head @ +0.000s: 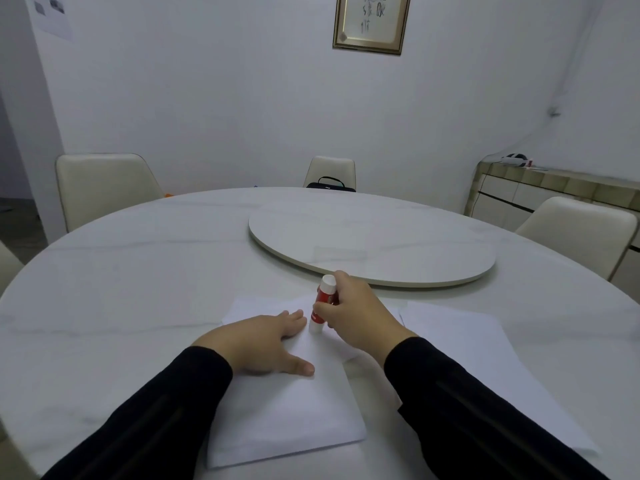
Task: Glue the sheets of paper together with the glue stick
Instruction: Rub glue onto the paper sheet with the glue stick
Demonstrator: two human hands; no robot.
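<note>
A white sheet of paper (287, 414) lies on the round table in front of me. My left hand (263, 344) presses flat on its upper part, fingers straight and thumb spread. My right hand (353, 313) grips a red and white glue stick (323, 303), held nearly upright with its lower end down on the paper just right of my left fingertips. A second white sheet (485, 362) lies to the right, partly under my right forearm.
A round white lazy Susan (374, 244) sits on the marble table (121, 271) just beyond my hands. Cream chairs (100, 185) stand around the table, one with a black bag (330, 184). A sideboard (540, 192) lines the right wall.
</note>
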